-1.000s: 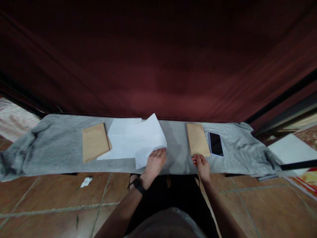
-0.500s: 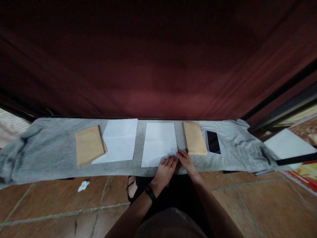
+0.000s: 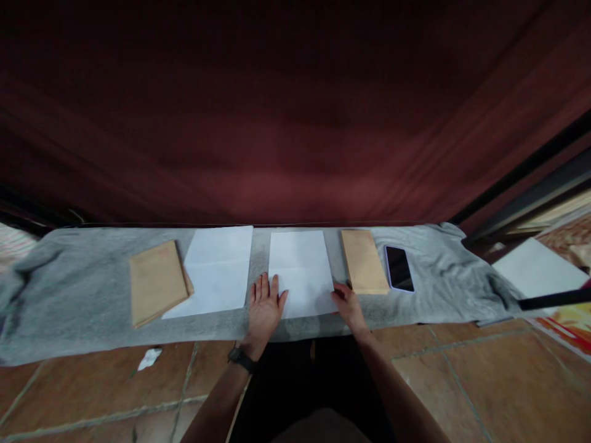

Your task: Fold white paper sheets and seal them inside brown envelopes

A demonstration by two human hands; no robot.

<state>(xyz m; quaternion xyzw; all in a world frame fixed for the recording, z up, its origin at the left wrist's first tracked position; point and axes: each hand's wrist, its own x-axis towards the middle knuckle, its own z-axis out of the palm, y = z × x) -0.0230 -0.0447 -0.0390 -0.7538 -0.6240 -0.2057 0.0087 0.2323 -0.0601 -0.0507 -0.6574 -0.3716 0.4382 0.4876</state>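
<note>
A white sheet of paper (image 3: 302, 271) with a faint crosswise crease lies in front of me on the grey cloth. My left hand (image 3: 266, 304) is spread at its lower left corner, fingers apart and pointing away from me, the thumb over the paper. At the sheet's lower right edge, my right hand (image 3: 347, 306) has its thumb and fingers closed on the paper. Another creased white sheet (image 3: 221, 264) lies to the left, its lower left side partly under a stack of brown envelopes (image 3: 159, 283). More brown envelopes (image 3: 364, 261) lie right of the middle sheet.
A phone (image 3: 399, 269) with a dark screen rests right of the envelopes. The grey cloth (image 3: 92, 277) covers a long narrow surface, with a dark red curtain (image 3: 286, 154) behind it. A crumpled white scrap (image 3: 149, 358) lies on the tiled floor (image 3: 92, 394).
My left hand has moved left, from beside my right hand to the sheet's lower left corner, and has spread its fingers. My right hand stays near the right edge. The view has shifted slightly.
</note>
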